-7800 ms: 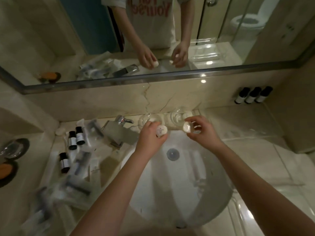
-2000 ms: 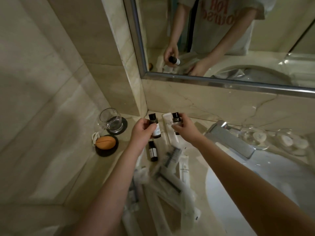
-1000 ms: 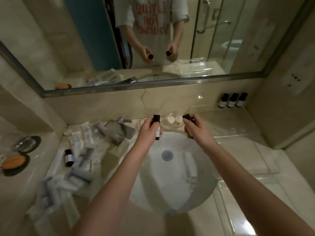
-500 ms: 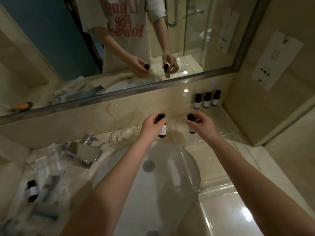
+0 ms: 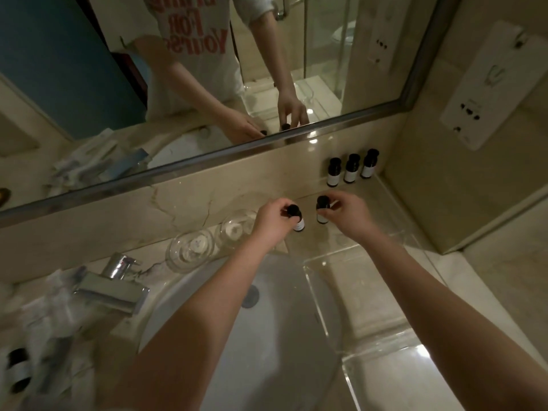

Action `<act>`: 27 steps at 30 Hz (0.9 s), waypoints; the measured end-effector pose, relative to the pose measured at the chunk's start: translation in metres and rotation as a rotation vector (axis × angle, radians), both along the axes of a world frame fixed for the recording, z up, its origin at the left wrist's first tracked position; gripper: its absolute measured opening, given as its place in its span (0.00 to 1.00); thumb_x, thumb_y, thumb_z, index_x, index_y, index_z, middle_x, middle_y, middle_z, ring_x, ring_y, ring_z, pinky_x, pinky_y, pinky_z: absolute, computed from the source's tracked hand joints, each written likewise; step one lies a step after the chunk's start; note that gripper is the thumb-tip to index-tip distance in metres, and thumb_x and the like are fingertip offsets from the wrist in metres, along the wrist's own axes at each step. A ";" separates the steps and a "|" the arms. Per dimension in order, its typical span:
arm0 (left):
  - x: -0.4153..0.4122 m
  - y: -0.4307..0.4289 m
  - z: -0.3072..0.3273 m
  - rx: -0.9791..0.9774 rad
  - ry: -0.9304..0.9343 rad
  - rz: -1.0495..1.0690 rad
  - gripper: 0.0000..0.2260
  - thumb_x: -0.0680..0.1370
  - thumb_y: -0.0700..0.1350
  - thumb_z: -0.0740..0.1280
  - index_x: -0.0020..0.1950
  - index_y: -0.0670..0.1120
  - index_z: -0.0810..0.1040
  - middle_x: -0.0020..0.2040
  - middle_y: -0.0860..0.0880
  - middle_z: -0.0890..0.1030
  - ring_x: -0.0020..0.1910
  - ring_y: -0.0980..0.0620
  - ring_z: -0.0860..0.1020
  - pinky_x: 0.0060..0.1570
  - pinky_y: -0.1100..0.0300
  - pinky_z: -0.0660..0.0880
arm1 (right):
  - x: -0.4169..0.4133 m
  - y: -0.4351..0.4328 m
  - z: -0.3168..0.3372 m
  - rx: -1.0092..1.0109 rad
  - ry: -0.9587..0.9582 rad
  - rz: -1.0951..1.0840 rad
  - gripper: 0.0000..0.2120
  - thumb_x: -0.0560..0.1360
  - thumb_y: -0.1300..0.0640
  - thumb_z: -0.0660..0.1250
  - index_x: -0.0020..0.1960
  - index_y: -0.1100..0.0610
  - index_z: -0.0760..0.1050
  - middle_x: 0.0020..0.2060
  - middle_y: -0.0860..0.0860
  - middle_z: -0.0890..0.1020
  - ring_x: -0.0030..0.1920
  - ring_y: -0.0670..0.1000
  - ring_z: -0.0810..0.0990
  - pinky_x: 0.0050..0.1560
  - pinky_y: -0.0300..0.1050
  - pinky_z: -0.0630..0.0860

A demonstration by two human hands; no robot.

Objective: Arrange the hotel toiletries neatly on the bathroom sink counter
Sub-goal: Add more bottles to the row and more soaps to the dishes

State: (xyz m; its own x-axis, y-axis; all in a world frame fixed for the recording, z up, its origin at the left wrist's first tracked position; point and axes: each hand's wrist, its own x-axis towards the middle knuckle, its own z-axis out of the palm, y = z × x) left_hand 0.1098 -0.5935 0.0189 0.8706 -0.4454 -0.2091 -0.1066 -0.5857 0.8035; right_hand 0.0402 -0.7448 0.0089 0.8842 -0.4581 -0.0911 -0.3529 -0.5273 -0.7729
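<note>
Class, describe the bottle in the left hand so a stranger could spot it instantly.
Find the white sink basin, then look just beyond its far rim. There the left hand grips a small dark bottle with a white label. The other bottle, in the right hand, is farther from the glass dishes.

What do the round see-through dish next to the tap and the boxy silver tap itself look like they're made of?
Round see-through dish: probably clear glass, possibly acrylic. What lies under it shows through, and its rim catches bright glints. Boxy silver tap: likely chrome-plated metal with a polished finish. Its flat faces reflect light like a mirror.
</note>
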 end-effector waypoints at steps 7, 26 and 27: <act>0.006 -0.002 0.001 0.081 -0.070 -0.103 0.17 0.72 0.39 0.71 0.60 0.43 0.77 0.58 0.46 0.80 0.57 0.49 0.78 0.55 0.62 0.71 | 0.000 -0.010 0.018 -0.187 0.032 0.157 0.22 0.71 0.57 0.71 0.64 0.52 0.72 0.57 0.53 0.77 0.54 0.51 0.76 0.51 0.44 0.72; 0.041 -0.014 0.030 0.407 -0.231 -0.181 0.06 0.71 0.43 0.68 0.47 0.45 0.80 0.42 0.46 0.81 0.42 0.46 0.79 0.41 0.53 0.77 | 0.042 -0.031 0.044 -0.595 0.154 0.354 0.09 0.73 0.60 0.66 0.53 0.57 0.78 0.48 0.54 0.81 0.44 0.55 0.79 0.43 0.50 0.78; 0.044 -0.015 0.031 0.408 -0.229 -0.180 0.05 0.72 0.43 0.68 0.46 0.45 0.80 0.42 0.46 0.81 0.43 0.46 0.79 0.42 0.53 0.77 | 0.050 -0.035 0.047 -0.594 0.176 0.352 0.10 0.74 0.59 0.65 0.54 0.56 0.77 0.49 0.53 0.80 0.44 0.54 0.78 0.41 0.47 0.77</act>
State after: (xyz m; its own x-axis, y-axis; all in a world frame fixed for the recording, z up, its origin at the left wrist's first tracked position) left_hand 0.1542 -0.6087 0.0503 0.8313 -0.5148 -0.2096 -0.3821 -0.8032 0.4570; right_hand 0.0900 -0.7797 0.0557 0.9839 -0.1643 -0.0695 -0.1771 -0.9475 -0.2663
